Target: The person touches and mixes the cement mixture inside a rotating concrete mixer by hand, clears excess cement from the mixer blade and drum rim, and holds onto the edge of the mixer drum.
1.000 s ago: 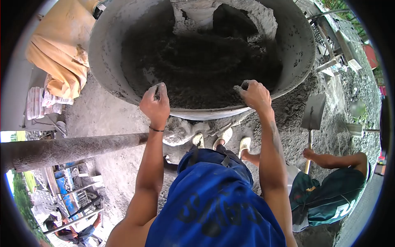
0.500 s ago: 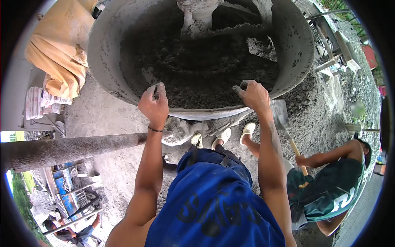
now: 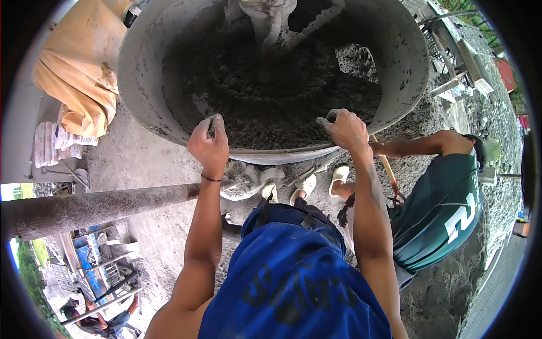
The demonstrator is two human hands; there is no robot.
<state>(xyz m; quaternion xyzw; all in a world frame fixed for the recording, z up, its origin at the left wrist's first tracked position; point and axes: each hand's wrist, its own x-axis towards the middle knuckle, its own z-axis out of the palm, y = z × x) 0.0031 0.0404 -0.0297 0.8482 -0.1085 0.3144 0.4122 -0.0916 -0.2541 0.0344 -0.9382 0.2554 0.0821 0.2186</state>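
Note:
A large round grey pan (image 3: 403, 73) holds a dark, wet-looking gritty mix (image 3: 271, 121). My left hand (image 3: 209, 144) is curled around the pan's near rim, left of centre, thumb and forefinger forming a loop. Farther right, my right hand (image 3: 347, 131) is closed over the same rim, its fingertips coated in grey. Both hands hide the parts of the rim under them. A mortar-caked central shaft with arms (image 3: 271, 20) reaches down into the mix. The pan wall has a ragged opening (image 3: 357, 62) on the right.
At the right, a co-worker in a green shirt (image 3: 443, 209) bends close to my right arm, holding a wooden handle (image 3: 386, 164). A thick pole (image 3: 101, 209) extends from the left. An orange tarp (image 3: 79, 62) covers something beside stacked bags (image 3: 46, 142). Another person (image 3: 96, 322) is at lower left.
The mixer arms have shifted around the shaft. The co-worker has moved closer to the pan, and the shovel's blade is now out of sight. My hands have stayed on the rim.

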